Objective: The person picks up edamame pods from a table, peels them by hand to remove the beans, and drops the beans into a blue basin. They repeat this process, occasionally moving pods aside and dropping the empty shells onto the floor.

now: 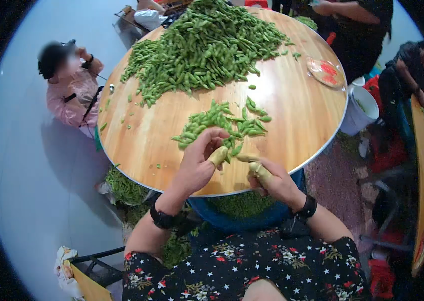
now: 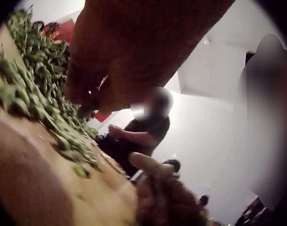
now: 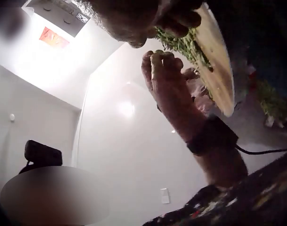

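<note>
My left hand [image 1: 197, 163] is raised over the near part of the round table, its fingers bent and a yellowish cover on the thumb. Green soybean pods [image 1: 204, 123] lie in a small heap just beyond it, and a few overlap its fingertips in the head view. Close by on the right is my right hand [image 1: 274, 183], with yellowish covers on thumb and index finger. That index finger [image 2: 148, 165] points out straight in the left wrist view. I cannot tell whether either hand holds a pod. The right wrist view shows the left hand [image 3: 171, 89] with fingers upward.
A large mound of pods [image 1: 197, 50] covers the far side of the wooden table [image 1: 302, 110]. A clear plate with red print [image 1: 326, 72] lies at the right. Below the near edge stands a blue tub [image 1: 202, 210] with green contents. Other people [image 1: 74, 95] are around the table.
</note>
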A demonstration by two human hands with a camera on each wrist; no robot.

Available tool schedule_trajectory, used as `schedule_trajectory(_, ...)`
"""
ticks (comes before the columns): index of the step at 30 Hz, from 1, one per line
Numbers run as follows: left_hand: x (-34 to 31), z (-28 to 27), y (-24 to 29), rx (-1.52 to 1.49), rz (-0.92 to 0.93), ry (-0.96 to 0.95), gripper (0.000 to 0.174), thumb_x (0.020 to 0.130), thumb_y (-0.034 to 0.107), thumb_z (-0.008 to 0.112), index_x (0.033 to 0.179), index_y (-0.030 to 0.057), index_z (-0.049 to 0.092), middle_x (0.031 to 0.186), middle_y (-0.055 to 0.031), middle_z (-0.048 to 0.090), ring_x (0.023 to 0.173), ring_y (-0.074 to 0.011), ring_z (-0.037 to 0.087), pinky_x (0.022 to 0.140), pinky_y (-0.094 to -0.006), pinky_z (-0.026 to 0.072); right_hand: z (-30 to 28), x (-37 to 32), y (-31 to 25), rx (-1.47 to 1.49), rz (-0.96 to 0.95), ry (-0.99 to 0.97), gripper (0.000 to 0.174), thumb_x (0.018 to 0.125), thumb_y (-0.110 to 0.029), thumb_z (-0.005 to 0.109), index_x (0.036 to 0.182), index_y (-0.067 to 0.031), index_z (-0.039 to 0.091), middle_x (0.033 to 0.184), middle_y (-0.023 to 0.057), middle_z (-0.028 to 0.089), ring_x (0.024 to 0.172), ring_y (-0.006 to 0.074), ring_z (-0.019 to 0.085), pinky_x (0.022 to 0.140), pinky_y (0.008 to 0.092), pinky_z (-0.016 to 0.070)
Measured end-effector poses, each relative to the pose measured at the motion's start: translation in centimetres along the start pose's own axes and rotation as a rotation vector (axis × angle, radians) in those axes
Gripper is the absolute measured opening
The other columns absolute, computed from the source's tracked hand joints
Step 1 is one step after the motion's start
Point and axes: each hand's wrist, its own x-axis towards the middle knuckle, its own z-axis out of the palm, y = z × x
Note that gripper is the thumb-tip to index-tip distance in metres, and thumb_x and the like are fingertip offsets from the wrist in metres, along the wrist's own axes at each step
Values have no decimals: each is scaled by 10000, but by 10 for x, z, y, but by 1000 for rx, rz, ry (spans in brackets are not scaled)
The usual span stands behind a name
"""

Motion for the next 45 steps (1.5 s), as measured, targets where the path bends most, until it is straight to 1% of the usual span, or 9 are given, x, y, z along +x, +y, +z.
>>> schedule_trajectory(4,-23,30,-9,-448,-77,5,163,903,43,564,1055,-14,575,867,-49,631,741,-120,606,673,-249,495,4,-5,-1,217,122,-159,292,987,-265,411,1154,-52,521,727,-9,505,528,64,448,452,217,355)
schedule_trajectory(7,-34,39,-8,70,123,100,131,904,54,556,1011,-16,586,881,-64,642,775,-127,621,711,-265,495,7,-7,8,82,5,-57,260,994,-254,400,1128,-46,481,767,21,544,530,75,484,434,212,369)
schedule_trajectory(29,-42,49,-21,16,100,101,343,881,19,548,1222,32,583,942,-131,666,733,-173,618,661,-281,497,13,-16,4,172,18,-5,293,983,-213,410,1211,-29,418,733,23,555,502,85,494,437,217,391)
schedule_trajectory(34,-53,45,-2,476,591,87,460,764,-38,591,1221,22,585,708,-155,560,599,-279,574,580,-313,477,14,-28,-13,145,-23,-80,232,978,-200,420,1158,-56,447,687,17,544,458,83,467,401,217,371)
schedule_trajectory(36,-52,50,-15,359,595,115,391,844,12,580,1234,18,573,682,-91,566,530,-182,533,501,-267,426,15,-28,-13,266,36,-110,206,976,-193,421,1135,-66,457,674,19,544,439,83,461,384,213,364)
schedule_trajectory(38,-54,53,-19,-579,-202,-6,337,924,105,554,1254,36,559,690,-5,551,518,-83,465,451,-217,353,10,-20,-6,631,191,-155,180,978,-184,409,1112,-72,454,684,34,558,413,88,460,355,206,357)
schedule_trajectory(40,-49,50,-20,-711,-299,-59,334,971,197,514,1272,57,547,712,57,512,538,-22,398,451,-177,300,8,-19,-8,655,216,-147,180,985,-188,384,1108,-71,447,695,46,572,412,96,475,350,203,370)
schedule_trajectory(43,-47,50,-32,-660,-279,-81,312,927,173,574,1201,24,587,793,-30,619,585,-74,518,496,-196,395,6,-15,-2,574,265,-102,194,990,-200,372,1111,-64,438,708,55,575,428,110,504,359,215,389)
schedule_trajectory(45,-43,50,-33,343,482,156,264,886,117,610,1130,16,620,838,-98,658,683,-165,627,566,-252,478,6,-14,-2,455,298,-16,198,988,-208,381,1095,-54,442,725,79,571,423,135,505,373,233,412)
